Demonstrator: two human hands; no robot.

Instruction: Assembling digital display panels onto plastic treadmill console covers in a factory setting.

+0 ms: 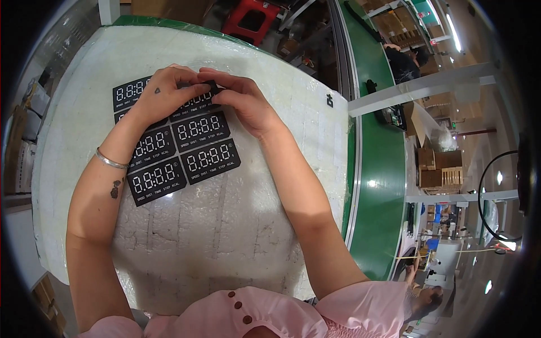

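Note:
Several black display panels with white digit segments lie in two slanted columns on the pale work surface, among them a near-left panel, a near-right panel and a middle-right panel. At the far end of the right column, my left hand reaches over a display panel. Its thumb and fingers close at that panel's far right corner. From the other side my right hand pinches the same corner, fingertips almost meeting the left ones. My left hand and wrist partly cover the left column.
The work surface is wrapped in wrinkled clear film. A green conveyor runs along the right, with a white post beside it. Beyond the far edge stands a red stool. Other people are farther off at right.

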